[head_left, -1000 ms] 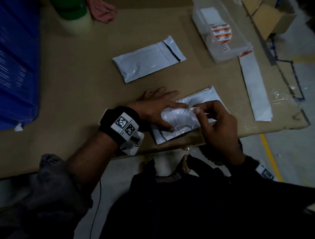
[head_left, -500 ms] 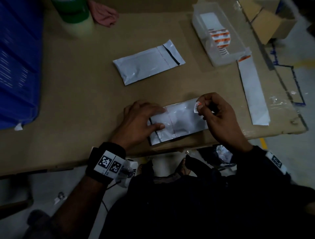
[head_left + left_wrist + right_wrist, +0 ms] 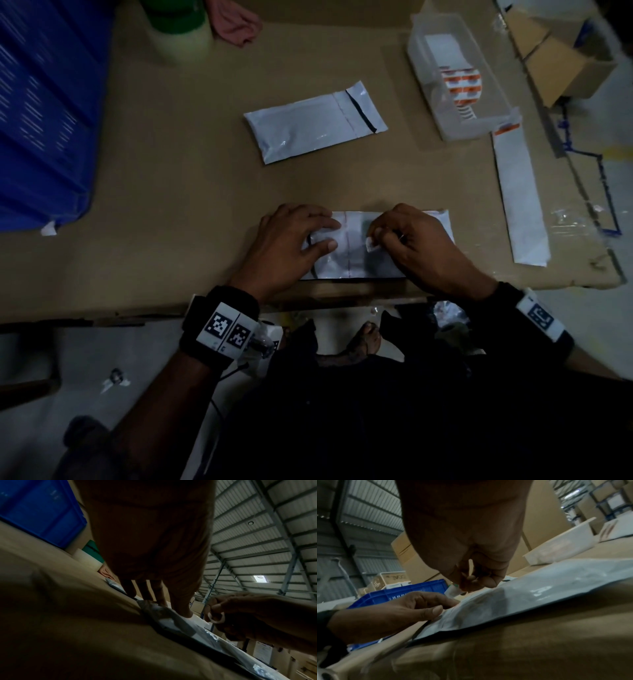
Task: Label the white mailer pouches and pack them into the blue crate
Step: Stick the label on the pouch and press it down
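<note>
A white mailer pouch [image 3: 356, 260] [image 3: 530, 596] [image 3: 173, 620] lies flat at the table's near edge. My left hand [image 3: 294, 243] [image 3: 154, 561] [image 3: 388, 612] presses its left end down with straight fingers. Just above the pouch's middle, my right hand [image 3: 411, 240] [image 3: 467, 566] [image 3: 240, 616] pinches a small white label [image 3: 370, 244] [image 3: 452, 591] [image 3: 216, 618]. A second white pouch [image 3: 315, 121] with a black strip on its flap lies further back. The blue crate [image 3: 41, 113] [image 3: 406, 592] [image 3: 39, 511] stands at the left.
A clear tub [image 3: 455, 78] holding a roll of orange-printed labels sits at the back right, with a long strip of white backing paper [image 3: 520, 195] trailing toward me. A green-topped container [image 3: 178, 24] and another person's hand [image 3: 233, 24] are at the far edge. Cardboard boxes [image 3: 558, 58] stand right.
The near pouch has been turned square to the table edge. My left hand slid back to its left end. My right hand, with the label, came down over the pouch's middle.
</note>
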`<state>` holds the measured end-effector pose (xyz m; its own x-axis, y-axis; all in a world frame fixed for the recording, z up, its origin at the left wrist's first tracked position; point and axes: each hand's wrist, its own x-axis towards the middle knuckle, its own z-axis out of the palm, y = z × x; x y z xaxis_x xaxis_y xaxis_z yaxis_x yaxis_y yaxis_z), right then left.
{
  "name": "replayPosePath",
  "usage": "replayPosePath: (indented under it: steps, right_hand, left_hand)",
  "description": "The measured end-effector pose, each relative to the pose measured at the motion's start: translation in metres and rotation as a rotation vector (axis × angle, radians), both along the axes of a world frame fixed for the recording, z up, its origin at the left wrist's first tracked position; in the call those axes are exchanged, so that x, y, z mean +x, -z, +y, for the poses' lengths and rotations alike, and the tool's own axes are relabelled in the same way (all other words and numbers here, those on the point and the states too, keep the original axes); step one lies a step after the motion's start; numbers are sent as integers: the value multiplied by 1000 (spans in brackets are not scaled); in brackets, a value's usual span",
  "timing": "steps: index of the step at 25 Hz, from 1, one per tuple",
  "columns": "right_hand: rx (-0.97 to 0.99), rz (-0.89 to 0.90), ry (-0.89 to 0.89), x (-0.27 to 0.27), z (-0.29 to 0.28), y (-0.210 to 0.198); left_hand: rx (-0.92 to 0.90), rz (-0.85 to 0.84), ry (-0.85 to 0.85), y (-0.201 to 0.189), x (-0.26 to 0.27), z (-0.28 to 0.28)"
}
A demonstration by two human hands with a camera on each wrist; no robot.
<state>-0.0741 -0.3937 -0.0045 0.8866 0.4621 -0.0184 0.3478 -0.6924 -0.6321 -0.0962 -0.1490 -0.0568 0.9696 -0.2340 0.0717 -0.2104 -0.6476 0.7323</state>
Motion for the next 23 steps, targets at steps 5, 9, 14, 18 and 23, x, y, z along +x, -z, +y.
replayPosePath:
  steps: [5,9,14,18,23]
  right_hand:
    - [58,-10,48,0,9,-1]
    - [139,42,119,0,9,-3]
    - [36,0,-24,7,2,-9]
    - [-107,-48,-194,16,-1,-10]
    - [-48,27,-93,19,2,-1]
  left_hand:
    - [26,-10,4,4,-5,2]
    - [21,-10,5,7,-6,1]
    - [29,2,10,6,-7,1]
    - [31,-1,1,6,-8,1]
    - [-5,0,-27,8,-11,-2]
